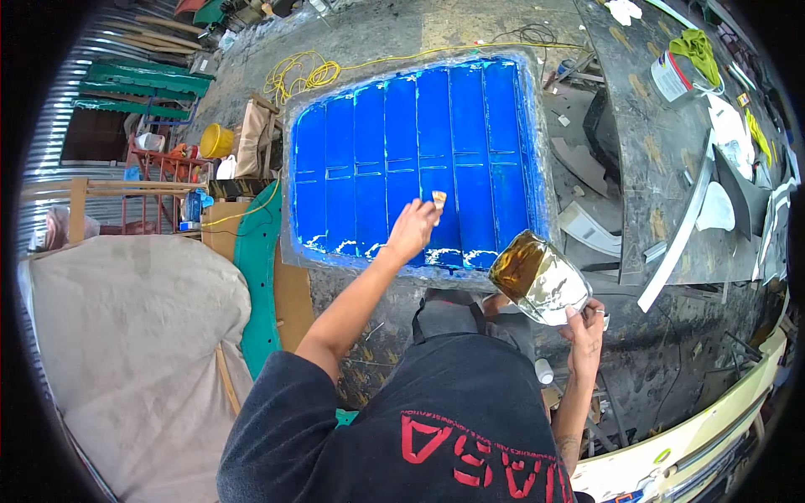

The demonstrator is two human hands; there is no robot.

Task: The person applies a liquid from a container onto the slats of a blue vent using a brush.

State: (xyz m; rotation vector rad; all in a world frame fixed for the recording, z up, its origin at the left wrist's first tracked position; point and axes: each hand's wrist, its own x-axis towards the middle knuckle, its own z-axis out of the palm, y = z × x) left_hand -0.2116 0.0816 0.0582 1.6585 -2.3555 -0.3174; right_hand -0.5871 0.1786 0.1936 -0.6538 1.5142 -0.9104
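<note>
My left hand is closed over the lower middle of a bright blue ribbed panel. From its fingers sticks out a small brush with a pale tip; its handle is mostly hidden by the hand. Off the panel's near right corner, my right hand grips the rim of a shiny metal tin. The tin is tilted, its inside looks amber and silvery, and its contents are hard to make out. Whitish streaks and patches mark the panel's ridges and near edge.
A yellow cord lies coiled beyond the panel. At the right, a white bucket with a green cloth stands on a dark board among scrap strips. A grey-beige sheet covers something at the left, beside a green curved piece.
</note>
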